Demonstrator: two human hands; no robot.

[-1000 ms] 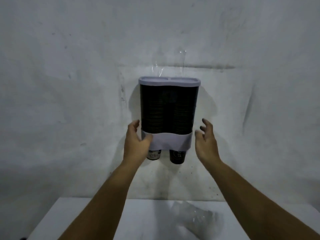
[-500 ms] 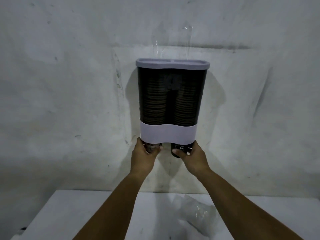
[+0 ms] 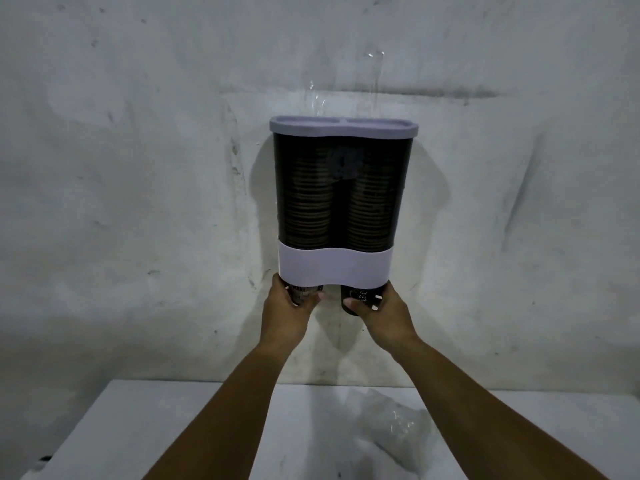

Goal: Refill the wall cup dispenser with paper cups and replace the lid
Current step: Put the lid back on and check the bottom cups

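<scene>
On the wall: a cup dispenser (image 3: 337, 199) is hanging with its pale lid (image 3: 344, 125) sitting on top.
Dark chamber: two stacks of paper cups (image 3: 308, 202) are showing through it, side by side.
Pale band (image 3: 335, 268): two cup bottoms are sticking out beneath it.
Left hand (image 3: 285, 315): it is gripping the left cup bottom (image 3: 304, 293), thumb across the front.
Right hand (image 3: 384, 315): it is gripping the right cup bottom (image 3: 362, 297).
White table (image 3: 173, 427): it is standing below the arms, with a clear plastic wrapper (image 3: 391, 424) lying crumpled on it.

white table (image 3: 145, 431), crumpled clear plastic wrap (image 3: 391, 424)
</scene>
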